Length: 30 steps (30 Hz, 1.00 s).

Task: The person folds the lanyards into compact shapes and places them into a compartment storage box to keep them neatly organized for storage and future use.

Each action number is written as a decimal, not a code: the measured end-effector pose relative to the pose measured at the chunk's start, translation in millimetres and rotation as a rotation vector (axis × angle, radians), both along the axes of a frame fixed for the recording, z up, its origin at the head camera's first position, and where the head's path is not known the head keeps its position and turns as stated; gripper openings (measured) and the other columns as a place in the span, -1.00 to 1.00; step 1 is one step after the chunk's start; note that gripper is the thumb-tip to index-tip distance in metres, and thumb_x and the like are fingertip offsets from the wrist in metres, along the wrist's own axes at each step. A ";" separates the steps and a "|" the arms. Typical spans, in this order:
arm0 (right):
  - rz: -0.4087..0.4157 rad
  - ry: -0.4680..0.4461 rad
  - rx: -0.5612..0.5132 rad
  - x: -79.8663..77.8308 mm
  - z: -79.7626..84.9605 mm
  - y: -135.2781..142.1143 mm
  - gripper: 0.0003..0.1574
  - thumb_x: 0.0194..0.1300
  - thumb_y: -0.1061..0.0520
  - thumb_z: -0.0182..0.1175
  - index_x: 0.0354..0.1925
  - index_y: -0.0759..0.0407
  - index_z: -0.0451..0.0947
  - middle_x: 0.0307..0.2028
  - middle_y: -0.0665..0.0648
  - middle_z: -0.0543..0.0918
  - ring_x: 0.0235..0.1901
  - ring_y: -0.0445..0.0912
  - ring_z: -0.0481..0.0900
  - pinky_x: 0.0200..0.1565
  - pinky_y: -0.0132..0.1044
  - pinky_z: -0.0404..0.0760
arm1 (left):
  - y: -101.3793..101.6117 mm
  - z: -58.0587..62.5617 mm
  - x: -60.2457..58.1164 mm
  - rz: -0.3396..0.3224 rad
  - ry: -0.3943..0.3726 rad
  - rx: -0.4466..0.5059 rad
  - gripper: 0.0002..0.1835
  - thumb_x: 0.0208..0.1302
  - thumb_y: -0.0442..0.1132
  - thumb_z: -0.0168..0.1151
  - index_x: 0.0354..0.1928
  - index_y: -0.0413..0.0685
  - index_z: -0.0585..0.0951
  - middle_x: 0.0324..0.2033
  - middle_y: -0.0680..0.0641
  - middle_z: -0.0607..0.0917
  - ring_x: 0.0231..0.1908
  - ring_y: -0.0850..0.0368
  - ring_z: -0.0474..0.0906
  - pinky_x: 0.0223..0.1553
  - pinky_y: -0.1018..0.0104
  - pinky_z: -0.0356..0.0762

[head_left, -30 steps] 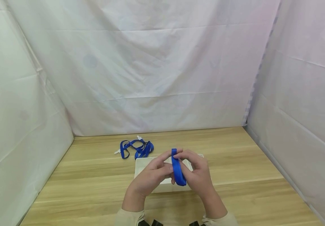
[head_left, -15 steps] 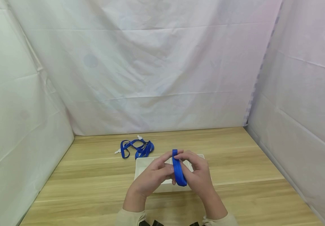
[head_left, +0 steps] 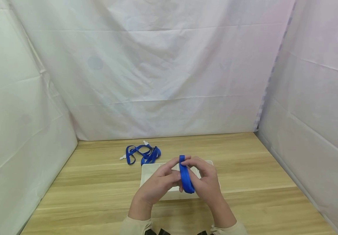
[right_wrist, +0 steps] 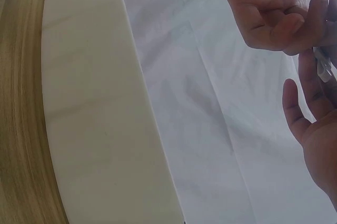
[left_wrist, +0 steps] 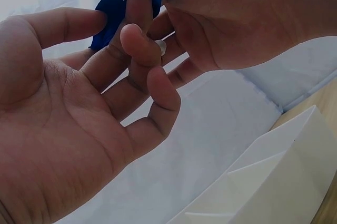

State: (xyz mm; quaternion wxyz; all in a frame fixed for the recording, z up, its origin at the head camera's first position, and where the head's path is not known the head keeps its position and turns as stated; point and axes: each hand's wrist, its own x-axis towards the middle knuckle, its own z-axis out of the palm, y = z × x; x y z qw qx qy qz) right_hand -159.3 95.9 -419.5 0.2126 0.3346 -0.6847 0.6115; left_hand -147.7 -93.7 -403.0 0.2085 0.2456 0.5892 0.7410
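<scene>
A blue lanyard (head_left: 187, 181), wound into a narrow loop, is held between both hands above a white compartment box (head_left: 173, 195). My left hand (head_left: 157, 182) holds the loop from the left, its thumb on the band; in the left wrist view a finger passes inside the blue band (left_wrist: 110, 16). My right hand (head_left: 206, 178) grips the loop from the other side, with its fingertips at the band's upper part. A small white clip (right_wrist: 323, 65) shows between the hands in the right wrist view. Part of the loop is hidden by the right hand.
More blue lanyards (head_left: 149, 155) with white clips lie loosely tangled on the wooden table (head_left: 92, 189), behind the box's left corner. White cloth (head_left: 169, 71) hangs at the back and both sides. The box's dividers are partly covered by the hands.
</scene>
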 end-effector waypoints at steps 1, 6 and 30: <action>0.000 -0.002 0.000 -0.1 -0.2 -0.1 -0.66 0.32 0.58 0.25 -0.08 0.26 0.70 -0.16 0.26 0.79 -0.09 -0.19 0.71 0.14 -0.44 0.68 | -0.2 0.0 -0.1 0.001 -0.002 0.000 -0.41 0.63 -0.28 0.01 0.62 -0.03 0.27 -0.36 0.24 0.77 -0.37 0.30 0.62 -0.15 0.40 0.61; 0.003 -0.007 -0.002 -0.6 -0.4 -1.4 -0.66 0.32 0.58 0.25 -0.08 0.27 0.70 -0.17 0.25 0.78 -0.09 -0.21 0.71 0.15 -0.44 0.68 | -0.2 0.8 -0.4 -0.001 -0.005 0.001 -0.42 0.63 -0.28 0.01 0.62 -0.03 0.27 -0.37 0.24 0.77 -0.37 0.29 0.62 -0.15 0.40 0.61; -0.005 -0.006 -0.014 -3.7 -3.0 -6.9 -0.66 0.32 0.59 0.22 -0.09 0.29 0.70 -0.13 0.34 0.77 -0.05 -0.22 0.73 0.18 -0.45 0.67 | -2.9 0.0 -2.5 0.003 -0.015 0.019 -0.42 0.62 -0.30 0.01 0.61 -0.04 0.28 -0.40 0.28 0.78 -0.36 0.29 0.65 -0.08 0.34 0.62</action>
